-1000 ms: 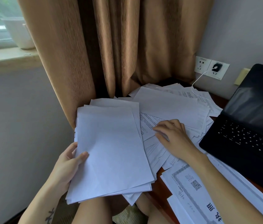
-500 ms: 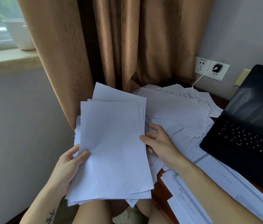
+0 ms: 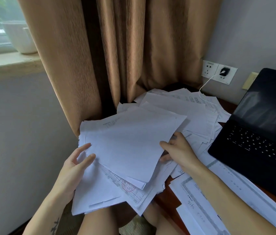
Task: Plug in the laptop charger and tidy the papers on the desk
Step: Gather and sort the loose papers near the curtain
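Two hands (image 3: 73,168) (image 3: 178,150), one laptop (image 3: 259,139), many papers (image 3: 128,141).

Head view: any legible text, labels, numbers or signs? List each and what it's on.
None can be quoted; all print is too small or blurred.
Held sheets: faint table print, blurred.
Red stamp on a lower sheet: unreadable.
Bordered certificate: large characters, blurred.
Laptop keys: legends too small.
Wall sockets: markings too small.
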Motion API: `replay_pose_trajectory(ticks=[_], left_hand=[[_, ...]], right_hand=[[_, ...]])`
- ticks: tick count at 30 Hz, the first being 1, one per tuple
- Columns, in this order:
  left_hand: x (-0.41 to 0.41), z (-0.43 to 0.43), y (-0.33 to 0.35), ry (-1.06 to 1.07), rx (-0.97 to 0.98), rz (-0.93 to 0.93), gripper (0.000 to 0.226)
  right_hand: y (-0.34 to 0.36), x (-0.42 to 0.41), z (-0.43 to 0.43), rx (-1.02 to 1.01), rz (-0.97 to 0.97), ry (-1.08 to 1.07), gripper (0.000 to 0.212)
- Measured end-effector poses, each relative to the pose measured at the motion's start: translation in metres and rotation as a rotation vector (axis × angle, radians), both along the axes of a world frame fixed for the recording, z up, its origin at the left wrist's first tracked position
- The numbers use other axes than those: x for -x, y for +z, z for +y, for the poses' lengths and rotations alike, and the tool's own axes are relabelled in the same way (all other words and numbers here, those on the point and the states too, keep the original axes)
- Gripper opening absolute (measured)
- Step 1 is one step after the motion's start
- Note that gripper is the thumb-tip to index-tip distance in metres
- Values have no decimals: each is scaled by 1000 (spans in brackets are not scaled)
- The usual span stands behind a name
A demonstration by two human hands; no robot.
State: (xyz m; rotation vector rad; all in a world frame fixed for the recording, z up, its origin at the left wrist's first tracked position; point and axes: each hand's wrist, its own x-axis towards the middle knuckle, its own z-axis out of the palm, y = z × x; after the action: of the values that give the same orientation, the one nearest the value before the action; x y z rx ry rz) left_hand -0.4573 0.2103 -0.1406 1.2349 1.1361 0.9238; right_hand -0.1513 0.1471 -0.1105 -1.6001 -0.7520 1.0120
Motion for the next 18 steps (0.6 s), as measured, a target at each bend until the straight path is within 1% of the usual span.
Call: replay_pose_trajectory(ticks=[2,4,6,8,10,14,18], left_hand=[[4,4,-4,2,-12,11,43],[6,6,-7,9,-20,55,47],[7,7,-8,24,-36,61,49],[8,9,-12,37,-52,70,51],[8,11,-15,36,-72,99,54],[7,12,-19,59,-99,111,66],[5,16,-17,64,-108,90,68]], right_hand=[[3,3,-3,58,-88,45,39],[6,3,-8,114,-237,69,40],[11,2,-16,211,-380,102,49],[15,1,-28,316,-451,137,61],[15,1,-41,355,-454,134,63],[9,6,-65,308,-372,45,56],[6,13,-86,237,-299,-1,50]])
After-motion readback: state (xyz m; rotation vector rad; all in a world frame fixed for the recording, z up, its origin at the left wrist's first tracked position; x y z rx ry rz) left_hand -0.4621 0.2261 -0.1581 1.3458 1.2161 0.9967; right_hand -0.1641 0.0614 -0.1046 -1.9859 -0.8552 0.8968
